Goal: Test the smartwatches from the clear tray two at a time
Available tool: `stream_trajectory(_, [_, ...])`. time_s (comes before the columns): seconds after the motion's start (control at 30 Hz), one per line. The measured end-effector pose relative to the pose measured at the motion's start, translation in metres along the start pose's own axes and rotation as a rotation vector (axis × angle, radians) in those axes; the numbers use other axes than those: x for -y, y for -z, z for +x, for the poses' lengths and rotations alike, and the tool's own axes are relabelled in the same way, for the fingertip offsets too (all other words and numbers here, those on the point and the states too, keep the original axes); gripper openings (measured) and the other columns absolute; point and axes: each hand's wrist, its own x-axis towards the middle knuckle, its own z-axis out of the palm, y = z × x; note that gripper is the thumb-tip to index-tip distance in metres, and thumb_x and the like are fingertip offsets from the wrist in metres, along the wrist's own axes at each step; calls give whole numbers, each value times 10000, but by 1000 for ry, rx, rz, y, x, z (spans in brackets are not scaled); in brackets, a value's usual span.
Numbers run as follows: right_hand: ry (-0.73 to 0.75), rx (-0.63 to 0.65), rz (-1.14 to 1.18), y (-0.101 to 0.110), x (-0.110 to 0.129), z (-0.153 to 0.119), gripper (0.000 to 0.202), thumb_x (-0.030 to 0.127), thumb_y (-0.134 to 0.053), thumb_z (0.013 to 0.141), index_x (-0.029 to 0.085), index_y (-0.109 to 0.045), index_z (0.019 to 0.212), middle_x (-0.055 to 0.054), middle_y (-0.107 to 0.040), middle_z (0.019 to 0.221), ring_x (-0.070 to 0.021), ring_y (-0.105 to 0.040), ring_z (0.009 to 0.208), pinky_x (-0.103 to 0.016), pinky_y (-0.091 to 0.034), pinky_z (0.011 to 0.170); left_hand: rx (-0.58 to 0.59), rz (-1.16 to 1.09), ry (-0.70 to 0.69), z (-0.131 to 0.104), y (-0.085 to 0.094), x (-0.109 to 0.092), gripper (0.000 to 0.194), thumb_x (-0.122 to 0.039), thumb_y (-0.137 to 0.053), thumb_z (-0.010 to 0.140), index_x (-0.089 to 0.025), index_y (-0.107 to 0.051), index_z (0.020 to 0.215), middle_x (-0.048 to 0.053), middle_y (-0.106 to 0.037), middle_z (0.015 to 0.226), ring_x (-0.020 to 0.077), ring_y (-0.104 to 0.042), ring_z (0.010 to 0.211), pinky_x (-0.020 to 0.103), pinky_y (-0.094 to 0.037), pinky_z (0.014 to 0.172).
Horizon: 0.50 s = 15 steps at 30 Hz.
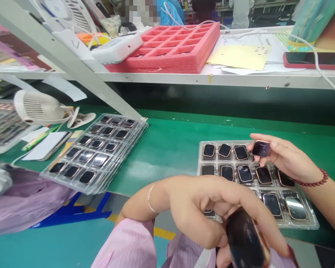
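While pinched by right hand [284,158], glossy dark watch case [261,148].

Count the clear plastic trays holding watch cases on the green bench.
2 spots: a tray under the right hand, and a tray stack to the left, whose layers can't be counted.

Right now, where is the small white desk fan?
In the head view the small white desk fan sits at the far left of the green bench, just left of the stack of clear trays and under the slanted white frame bar.
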Motion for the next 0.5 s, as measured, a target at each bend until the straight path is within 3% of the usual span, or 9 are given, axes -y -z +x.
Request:
stream_trajectory(0.1, [-56,157,164,-29,24,-15,418,475,-805,905,229,-699,1225,-82,-690,1161,-161,-739,845,-244,-646,648,-195,43,-187,-3,16,-4,370,-117,-667,794,-225,-711,1145,35,-702,926,92,-642,589,184,-527,532])
stream_trajectory(0.17, [-117,260,281,-52,39,-26,449,482,-864,844,217,-668,1149,-49,-673,1072,-126,-710,759,-220,-621,615,-364,152,-271,3,36,-10,440,-110,-740,766,-234,-675,1183,27,-709,926,95,-654,603,178,-513,542])
stream_trajectory(0.3, [-258,367,404,-86,61,-38,516,484,-933,755,202,-624,1056,-11,-643,983,-63,-599,668,-179,-542,602,-691,290,-234,27,73,-14,517,-123,-776,724,-208,-631,1212,34,-716,950,108,-666,679,175,-474,558])
stream_trajectory(0.4, [-276,368,377,-94,72,-42,539,495,-946,730,196,-625,1045,-3,-633,952,-66,-573,703,-189,-506,658,-728,312,-150,37,84,-7,506,-158,-760,758,-200,-619,1242,36,-711,976,116,-673,717,187,-464,570])
stream_trajectory(0.5, [-264,349,361,-94,77,-45,562,548,-930,730,193,-633,1049,-2,-625,933,-83,-588,746,-208,-497,705,-713,350,-135,38,84,-3,523,-189,-761,788,-207,-606,1287,42,-711,1010,124,-676,737,203,-466,580])
